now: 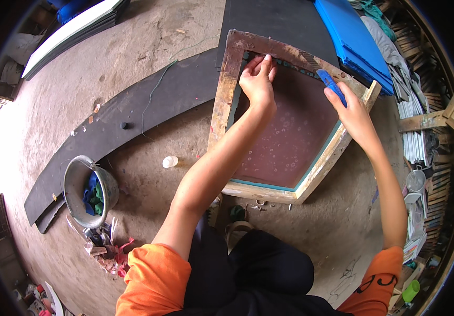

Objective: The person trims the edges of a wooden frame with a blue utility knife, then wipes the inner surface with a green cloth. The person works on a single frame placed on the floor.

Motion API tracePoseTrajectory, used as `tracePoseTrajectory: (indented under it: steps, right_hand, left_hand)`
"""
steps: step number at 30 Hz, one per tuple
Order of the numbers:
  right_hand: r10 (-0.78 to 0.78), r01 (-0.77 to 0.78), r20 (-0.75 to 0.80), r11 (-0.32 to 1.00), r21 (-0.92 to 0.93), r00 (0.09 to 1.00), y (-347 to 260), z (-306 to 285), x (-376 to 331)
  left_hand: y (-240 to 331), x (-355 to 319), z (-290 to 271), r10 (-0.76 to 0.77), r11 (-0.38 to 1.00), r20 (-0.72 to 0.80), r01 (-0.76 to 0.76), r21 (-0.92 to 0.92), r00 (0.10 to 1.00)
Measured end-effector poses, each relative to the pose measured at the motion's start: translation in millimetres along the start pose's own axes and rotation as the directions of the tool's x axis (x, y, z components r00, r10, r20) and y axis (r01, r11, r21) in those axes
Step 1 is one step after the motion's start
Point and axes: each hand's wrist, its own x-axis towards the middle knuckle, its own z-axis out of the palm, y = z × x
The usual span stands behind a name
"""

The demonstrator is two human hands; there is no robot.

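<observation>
Fingers [262, 62] of the left hand [258, 84] lie together, pressed flat on the far inner edge of the wooden screen frame [221, 100]; fingers of the right hand [354, 113] are clamped round a blue-handled cutter [331, 84] at the frame's far right corner. The frame lies flat on the concrete floor [158, 31], straight in front of the person's knees. Its dark maroon mesh [290, 137] fills the inside, edged by teal tape [269, 184]. Left of the frame runs a long black foam strip [132, 116], further left a metal bucket [76, 181] with rags. Beyond the frame's right corner, blue sheets [353, 37].

Judgement: the left hand should pin the edge firmly, well clear of the blade; the cutter runs best shallow along the wood, so the mesh isn't nicked. A small white cap [169, 161] sits just left of the frame.
</observation>
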Motion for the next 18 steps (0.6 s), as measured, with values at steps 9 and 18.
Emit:
tracePoseTrajectory:
  steps: [9, 18]
  right_hand:
    - [-0.029, 0.032, 0.028, 0.991, -0.127, 0.999, -22, 9, 16]
    - [-0.107, 0.113, 0.041, 0.978, -0.177, 0.993, -21, 13, 21]
  left_hand:
    - [-6, 4, 1, 0.065, 0.983, 0.038, -0.071, 0.170, 0.997]
    - [-6, 5, -6, 0.140, 0.989, 0.126, -0.145, 0.037, 0.982]
